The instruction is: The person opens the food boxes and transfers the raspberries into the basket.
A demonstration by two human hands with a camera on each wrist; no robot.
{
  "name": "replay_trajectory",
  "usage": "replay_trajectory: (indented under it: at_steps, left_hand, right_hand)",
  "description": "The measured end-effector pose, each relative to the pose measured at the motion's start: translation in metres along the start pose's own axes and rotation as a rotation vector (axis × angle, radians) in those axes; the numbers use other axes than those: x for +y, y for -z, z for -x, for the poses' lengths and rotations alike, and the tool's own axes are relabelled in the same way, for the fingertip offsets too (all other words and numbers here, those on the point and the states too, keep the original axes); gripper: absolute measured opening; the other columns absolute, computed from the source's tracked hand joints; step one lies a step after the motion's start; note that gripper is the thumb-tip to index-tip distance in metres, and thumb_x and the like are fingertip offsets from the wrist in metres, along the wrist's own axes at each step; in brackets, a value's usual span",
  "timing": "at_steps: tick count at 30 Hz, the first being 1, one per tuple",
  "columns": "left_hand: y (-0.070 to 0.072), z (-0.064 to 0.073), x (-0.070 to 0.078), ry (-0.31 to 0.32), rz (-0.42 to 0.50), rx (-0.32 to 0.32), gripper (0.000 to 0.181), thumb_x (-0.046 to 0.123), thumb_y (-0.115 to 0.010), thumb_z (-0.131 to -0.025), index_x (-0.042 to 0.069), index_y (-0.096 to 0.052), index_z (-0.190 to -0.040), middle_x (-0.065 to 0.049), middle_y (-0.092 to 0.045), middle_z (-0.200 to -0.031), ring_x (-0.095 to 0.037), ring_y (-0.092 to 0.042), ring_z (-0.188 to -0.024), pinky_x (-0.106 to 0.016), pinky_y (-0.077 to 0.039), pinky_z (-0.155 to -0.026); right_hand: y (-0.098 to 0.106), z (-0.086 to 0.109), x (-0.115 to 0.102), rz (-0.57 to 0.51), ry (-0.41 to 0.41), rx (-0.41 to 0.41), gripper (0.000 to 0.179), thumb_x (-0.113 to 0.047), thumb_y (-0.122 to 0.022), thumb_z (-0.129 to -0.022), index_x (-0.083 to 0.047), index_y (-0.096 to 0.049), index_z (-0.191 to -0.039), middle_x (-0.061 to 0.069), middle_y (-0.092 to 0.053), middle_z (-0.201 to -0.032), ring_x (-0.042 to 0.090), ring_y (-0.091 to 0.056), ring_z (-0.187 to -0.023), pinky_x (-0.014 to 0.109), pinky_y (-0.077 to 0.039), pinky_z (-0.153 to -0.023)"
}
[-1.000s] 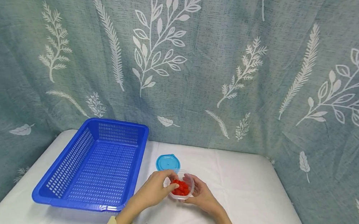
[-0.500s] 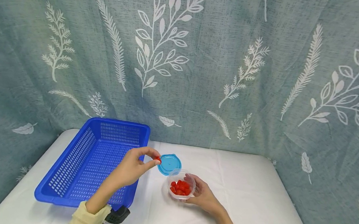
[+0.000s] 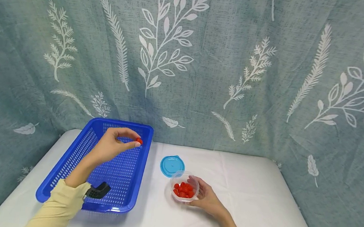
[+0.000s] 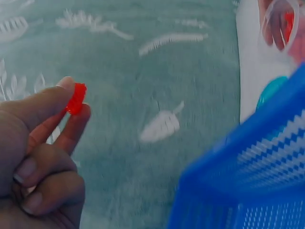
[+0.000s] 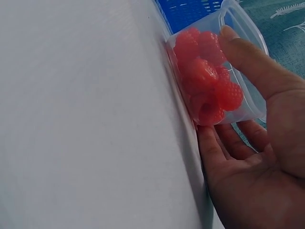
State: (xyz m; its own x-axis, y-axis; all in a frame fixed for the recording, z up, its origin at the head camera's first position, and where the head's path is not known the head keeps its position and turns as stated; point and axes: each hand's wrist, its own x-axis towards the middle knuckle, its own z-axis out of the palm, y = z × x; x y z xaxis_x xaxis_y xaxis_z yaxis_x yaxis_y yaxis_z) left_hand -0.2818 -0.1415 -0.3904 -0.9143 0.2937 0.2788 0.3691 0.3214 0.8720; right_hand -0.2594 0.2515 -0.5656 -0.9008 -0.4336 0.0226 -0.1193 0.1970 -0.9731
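Note:
Between thumb and fingertips my left hand (image 3: 113, 145) pinches a red raspberry (image 4: 76, 98), held above the blue basket (image 3: 142, 175) near its far right part. Its remaining fingers curl in toward the palm in the left wrist view. On the white table, my right hand (image 3: 207, 200) grips the side of a clear plastic tub (image 3: 176, 177), thumb near the rim and fingers around the wall. Several more raspberries (image 5: 202, 78) lie in the bottom of the tub, visible through its wall in the right wrist view.
A round light-blue lid (image 3: 172, 166) lies flat on the white tablecloth (image 3: 244, 181), just behind the tub and right of the basket. A green leaf-patterned curtain (image 3: 205, 75) hangs behind and at both sides of the table.
My left hand came out of the tub with a raspberry and moved left and away, past the lid, to above the basket. My right hand and the tub stay in place.

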Motion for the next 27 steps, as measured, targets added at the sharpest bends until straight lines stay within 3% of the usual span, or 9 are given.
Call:
replay_trajectory:
  at_steps: [4,13,16,22,27]
  left_hand:
    - [0.016,-0.013,-0.014,0.026,-0.028,0.036,0.026,0.025,-0.077,-0.092,0.01,-0.075,-0.112,-0.006,-0.075,-0.111,-0.022,-0.064,-0.113,-0.035,-0.053,-0.09]
    - [0.033,-0.034,-0.054,0.087,-0.084,0.073,0.032,0.029,-0.075,-0.094,0.005,-0.074,-0.114,-0.013,-0.074,-0.113,-0.021,-0.064,-0.107,-0.035,-0.052,-0.088]
    - [0.038,-0.037,-0.071,0.11,-0.086,0.063,0.031,0.025,-0.075,-0.094,0.004,-0.073,-0.116,-0.015,-0.073,-0.117,-0.027,-0.063,-0.114,-0.037,-0.053,-0.091]
    - [0.042,-0.038,-0.103,0.174,-0.081,0.08,0.034,0.018,-0.074,-0.094,-0.002,-0.07,-0.121,-0.023,-0.069,-0.123,-0.038,-0.058,-0.123,-0.052,-0.049,-0.1]
    - [0.037,-0.037,-0.128,0.213,-0.103,0.075,0.03,0.011,-0.075,-0.093,-0.005,-0.071,-0.118,-0.022,-0.071,-0.117,-0.033,-0.065,-0.111,-0.044,-0.054,-0.094]
  right_hand:
    - [0.0,0.0,0.0,-0.011,0.014,0.001,0.092,-0.002,-0.087,-0.076,-0.003,-0.037,-0.154,0.021,-0.046,-0.154,0.041,-0.038,-0.146,0.027,-0.042,-0.109]
    - [0.0,0.003,0.0,-0.023,0.0,0.011,0.091,-0.004,-0.087,-0.077,-0.004,-0.037,-0.155,0.02,-0.045,-0.155,0.04,-0.035,-0.148,0.022,-0.041,-0.108]
    - [0.0,0.003,0.001,-0.025,0.01,0.013,0.091,-0.003,-0.086,-0.077,-0.004,-0.038,-0.154,0.02,-0.045,-0.155,0.041,-0.035,-0.147,0.022,-0.041,-0.108]
    - [-0.001,0.002,0.003,-0.037,0.012,0.01,0.092,-0.003,-0.087,-0.077,-0.003,-0.037,-0.154,0.021,-0.045,-0.155,0.04,-0.035,-0.147,0.021,-0.041,-0.108]
    - [-0.001,0.001,0.003,-0.054,0.007,0.002,0.093,-0.003,-0.087,-0.076,-0.004,-0.037,-0.155,0.02,-0.044,-0.155,0.038,-0.035,-0.148,0.021,-0.041,-0.107]
